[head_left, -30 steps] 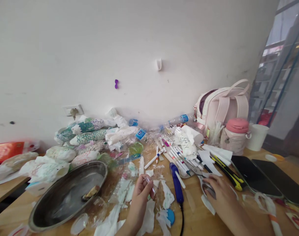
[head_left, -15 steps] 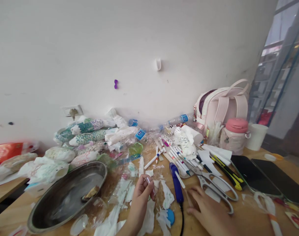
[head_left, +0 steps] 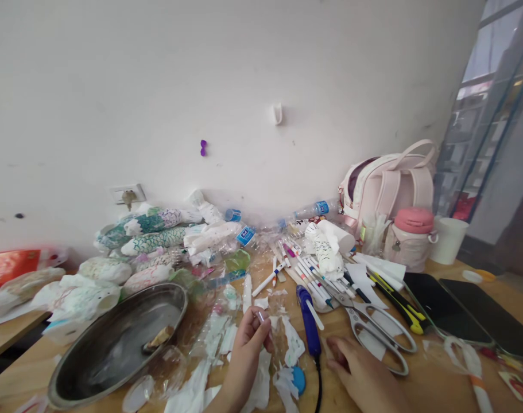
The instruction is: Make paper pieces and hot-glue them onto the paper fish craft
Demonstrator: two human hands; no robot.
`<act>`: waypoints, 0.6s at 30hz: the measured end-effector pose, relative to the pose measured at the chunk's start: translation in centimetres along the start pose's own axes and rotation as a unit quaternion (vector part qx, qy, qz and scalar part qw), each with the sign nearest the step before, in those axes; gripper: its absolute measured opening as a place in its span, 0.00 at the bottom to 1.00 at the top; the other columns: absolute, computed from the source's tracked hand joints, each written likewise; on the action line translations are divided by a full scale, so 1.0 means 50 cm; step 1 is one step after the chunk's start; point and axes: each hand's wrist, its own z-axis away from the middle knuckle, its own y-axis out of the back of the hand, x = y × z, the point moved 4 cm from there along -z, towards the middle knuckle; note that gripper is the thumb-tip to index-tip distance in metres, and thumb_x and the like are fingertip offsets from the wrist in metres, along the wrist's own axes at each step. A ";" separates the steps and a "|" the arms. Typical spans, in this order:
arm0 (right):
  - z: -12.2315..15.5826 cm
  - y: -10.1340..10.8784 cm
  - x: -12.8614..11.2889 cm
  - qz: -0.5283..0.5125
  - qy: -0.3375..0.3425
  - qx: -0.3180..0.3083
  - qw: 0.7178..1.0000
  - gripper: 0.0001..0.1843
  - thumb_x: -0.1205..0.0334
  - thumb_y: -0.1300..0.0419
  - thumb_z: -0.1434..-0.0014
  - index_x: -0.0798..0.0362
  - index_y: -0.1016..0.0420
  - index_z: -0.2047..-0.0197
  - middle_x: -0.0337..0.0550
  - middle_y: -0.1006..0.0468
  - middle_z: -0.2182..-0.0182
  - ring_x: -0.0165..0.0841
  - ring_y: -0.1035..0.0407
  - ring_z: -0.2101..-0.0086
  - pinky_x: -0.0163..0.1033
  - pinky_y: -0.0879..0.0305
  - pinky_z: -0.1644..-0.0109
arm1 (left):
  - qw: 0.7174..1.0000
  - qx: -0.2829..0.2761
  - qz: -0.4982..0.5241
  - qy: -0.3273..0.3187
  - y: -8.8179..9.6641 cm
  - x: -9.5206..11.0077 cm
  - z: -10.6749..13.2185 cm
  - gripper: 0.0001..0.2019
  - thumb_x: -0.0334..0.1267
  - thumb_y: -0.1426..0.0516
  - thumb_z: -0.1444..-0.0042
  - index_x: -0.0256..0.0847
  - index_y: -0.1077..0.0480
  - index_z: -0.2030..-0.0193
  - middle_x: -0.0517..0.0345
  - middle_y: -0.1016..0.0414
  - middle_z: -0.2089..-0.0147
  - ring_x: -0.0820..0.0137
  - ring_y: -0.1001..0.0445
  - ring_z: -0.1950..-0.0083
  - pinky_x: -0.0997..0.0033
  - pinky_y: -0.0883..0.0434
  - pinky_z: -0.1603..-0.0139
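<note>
My left hand (head_left: 249,347) is closed, with a small clear plastic piece (head_left: 260,315) pinched between thumb and fingers. Its exact kind is hard to make out. My right hand (head_left: 351,364) rests low over the table, fingers bent and thumb apart from them; I see nothing held there. Just left of that hand lies a blue glue gun (head_left: 309,324) with a black cord, a white stick across it. Large grey-handled scissors (head_left: 379,330) lie to its right. Torn white paper (head_left: 293,341) and a blue bottle cap (head_left: 298,380) are between my hands.
An oval metal basin (head_left: 72,367) stands at left, below several painted, paper-covered fish shapes (head_left: 153,241). Markers (head_left: 308,269) and plastic bottles (head_left: 319,207) crowd the middle and back. At right are a yellow-black cutter (head_left: 399,301), phones (head_left: 446,307), a pink-lidded bottle (head_left: 410,246) and a backpack (head_left: 386,178).
My right hand's fingers have drawn in and bent more, near the same spot by the glue gun. My left hand keeps the clear piece, almost unmoved.
</note>
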 end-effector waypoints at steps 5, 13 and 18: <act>0.004 -0.006 0.006 -0.010 0.023 0.035 0.999 0.16 0.68 0.52 0.41 0.57 0.27 0.53 0.50 0.23 0.58 0.40 0.28 0.58 0.42 0.34 0.53 | 1.000 0.003 -0.001 -0.001 0.000 0.002 -0.002 0.09 0.41 0.40 0.51 0.42 0.36 0.73 0.69 0.39 0.79 0.77 0.39 0.80 0.77 0.40 0.76; 0.008 0.014 0.016 -0.021 -0.001 0.002 1.000 0.14 0.62 0.53 0.41 0.54 0.26 0.60 0.49 0.23 0.62 0.40 0.28 0.61 0.43 0.35 0.58 | 1.000 0.005 -0.008 0.006 -0.003 0.001 -0.001 0.11 0.44 0.39 0.53 0.42 0.37 0.74 0.70 0.38 0.81 0.76 0.40 0.80 0.77 0.40 0.76; -0.006 0.044 0.044 -0.051 0.004 0.008 0.999 0.16 0.58 0.53 0.42 0.52 0.26 0.62 0.47 0.22 0.65 0.39 0.29 0.65 0.42 0.36 0.59 | 1.000 0.026 -0.013 0.000 0.002 0.001 -0.005 0.14 0.45 0.38 0.54 0.41 0.37 0.77 0.68 0.37 0.81 0.76 0.41 0.78 0.78 0.41 0.75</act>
